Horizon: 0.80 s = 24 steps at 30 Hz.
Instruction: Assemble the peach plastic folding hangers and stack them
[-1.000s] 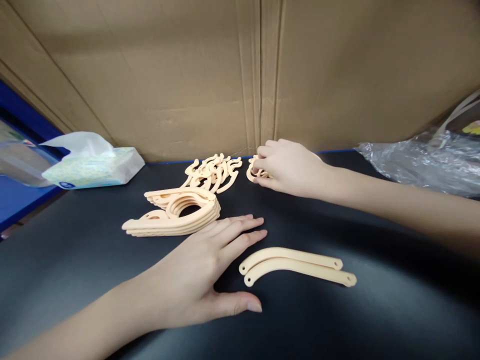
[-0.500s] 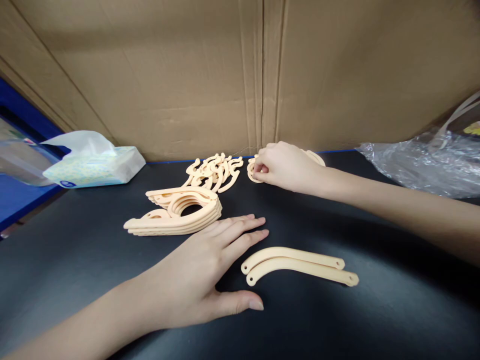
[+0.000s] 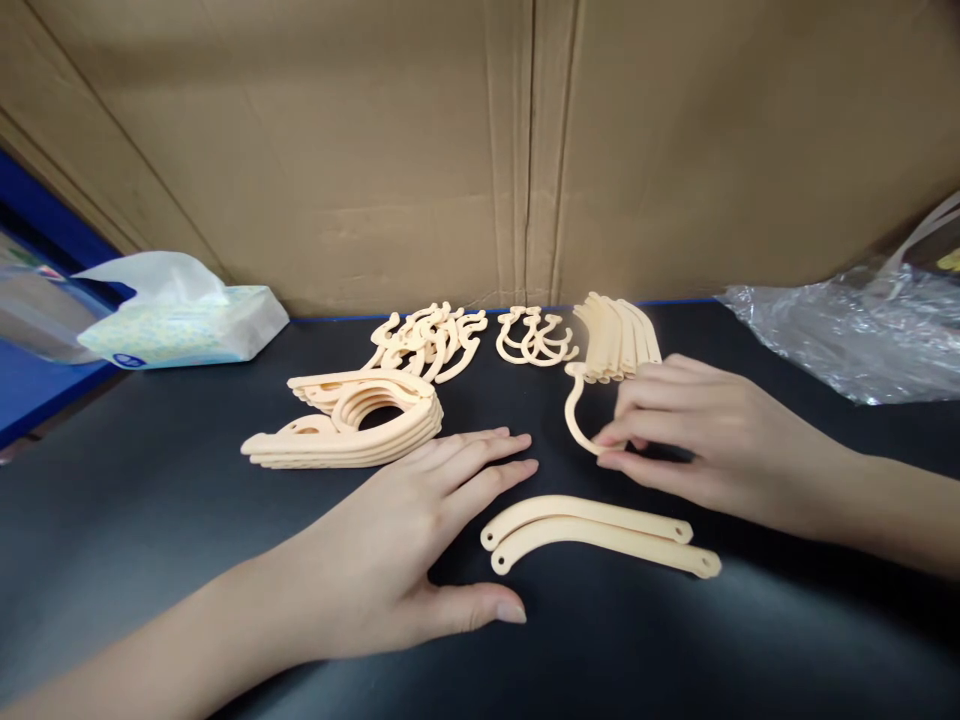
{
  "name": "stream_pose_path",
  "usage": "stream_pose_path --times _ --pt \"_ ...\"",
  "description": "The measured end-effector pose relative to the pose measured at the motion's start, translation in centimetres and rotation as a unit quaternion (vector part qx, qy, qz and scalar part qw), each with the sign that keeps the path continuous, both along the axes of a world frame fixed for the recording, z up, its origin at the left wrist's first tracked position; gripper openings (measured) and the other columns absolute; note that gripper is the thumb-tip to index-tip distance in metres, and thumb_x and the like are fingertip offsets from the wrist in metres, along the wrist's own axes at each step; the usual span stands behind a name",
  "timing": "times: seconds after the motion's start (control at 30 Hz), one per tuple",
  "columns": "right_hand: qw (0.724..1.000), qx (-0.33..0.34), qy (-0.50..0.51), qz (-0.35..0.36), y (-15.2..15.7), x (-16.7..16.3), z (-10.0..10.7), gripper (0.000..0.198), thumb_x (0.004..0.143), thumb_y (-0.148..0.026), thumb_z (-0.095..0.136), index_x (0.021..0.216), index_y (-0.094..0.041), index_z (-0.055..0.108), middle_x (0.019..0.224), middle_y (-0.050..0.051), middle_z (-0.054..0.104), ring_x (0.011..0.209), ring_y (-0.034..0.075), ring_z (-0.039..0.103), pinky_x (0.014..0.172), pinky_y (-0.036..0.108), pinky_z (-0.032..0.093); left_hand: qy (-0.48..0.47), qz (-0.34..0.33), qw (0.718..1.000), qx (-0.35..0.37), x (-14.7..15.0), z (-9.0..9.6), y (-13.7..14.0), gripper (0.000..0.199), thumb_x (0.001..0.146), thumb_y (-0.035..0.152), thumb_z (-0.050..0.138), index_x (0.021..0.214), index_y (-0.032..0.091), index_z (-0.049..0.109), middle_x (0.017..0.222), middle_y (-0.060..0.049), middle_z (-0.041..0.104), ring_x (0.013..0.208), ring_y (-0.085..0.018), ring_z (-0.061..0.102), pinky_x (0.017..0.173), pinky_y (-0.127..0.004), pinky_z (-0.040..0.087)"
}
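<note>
Between the thumb and fingers of my right hand (image 3: 697,440) is a curved cream plastic hook (image 3: 576,412), held above the table. My left hand (image 3: 420,540) lies flat, fingers stretched out, with nothing in it. In front of it two curved cream hanger arms (image 3: 592,535), with holes at their ends, lie side by side. Near its fingers rests a stack of folded cream hangers (image 3: 352,430). Behind my right hand are several hanger arms in a row (image 3: 616,335) and a few loose hooks (image 3: 531,338).
A heap of cream curved pieces (image 3: 431,340) lies at the back of the black table (image 3: 187,480). At the left is a tissue box (image 3: 187,325), at the right a clear plastic bag (image 3: 855,330). A cardboard wall (image 3: 375,150) stands behind.
My right hand has come back from the loose hooks, toward me and to the right, with one hook in its fingers. My left hand stays in place.
</note>
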State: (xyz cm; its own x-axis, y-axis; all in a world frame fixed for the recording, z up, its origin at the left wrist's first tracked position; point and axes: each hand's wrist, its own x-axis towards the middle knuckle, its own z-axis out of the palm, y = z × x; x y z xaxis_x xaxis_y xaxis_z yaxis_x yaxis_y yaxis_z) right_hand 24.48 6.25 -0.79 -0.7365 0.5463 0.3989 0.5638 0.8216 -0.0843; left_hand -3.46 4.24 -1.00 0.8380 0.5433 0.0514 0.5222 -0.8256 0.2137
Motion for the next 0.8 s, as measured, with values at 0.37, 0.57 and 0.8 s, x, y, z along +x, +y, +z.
stream_pose_path --times 0.37,0.57,0.8 --pt "1.0 -0.008 -0.004 -0.017 -2.0 2.5 -1.5 0.019 0.093 -0.025 0.051 0.083 -0.02 0.067 0.072 0.001 0.059 0.064 0.014 0.046 0.063 0.03 0.036 -0.015 0.009 0.999 -0.027 0.2 0.3 0.1 0.072 0.084 0.058 0.058 0.142 0.022 0.038 0.147 -0.013 0.041 0.135 -0.031 0.04 0.107 -0.044 0.04" --pt "0.999 -0.032 0.013 -0.023 -2.1 3.1 -1.9 0.016 0.092 -0.025 0.054 0.087 -0.022 0.068 0.073 0.0 0.059 0.065 0.014 0.05 0.063 0.03 0.037 -0.017 0.014 0.999 -0.031 0.2 0.3 0.1 0.071 0.083 0.056 0.061 0.142 0.023 0.039 0.147 -0.012 0.041 0.134 -0.031 0.04 0.107 -0.044 0.041" --pt "0.999 -0.031 0.028 -0.018 -2.0 3.4 -2.4 0.012 0.091 -0.025 0.057 0.09 -0.022 0.069 0.07 0.0 0.058 0.063 0.013 0.048 0.062 0.029 0.037 0.007 0.006 1.0 -0.018 0.1 -0.1 0.3 0.074 0.084 0.059 0.058 0.144 0.023 0.034 0.15 -0.01 0.037 0.136 -0.03 0.037 0.108 -0.044 0.039"
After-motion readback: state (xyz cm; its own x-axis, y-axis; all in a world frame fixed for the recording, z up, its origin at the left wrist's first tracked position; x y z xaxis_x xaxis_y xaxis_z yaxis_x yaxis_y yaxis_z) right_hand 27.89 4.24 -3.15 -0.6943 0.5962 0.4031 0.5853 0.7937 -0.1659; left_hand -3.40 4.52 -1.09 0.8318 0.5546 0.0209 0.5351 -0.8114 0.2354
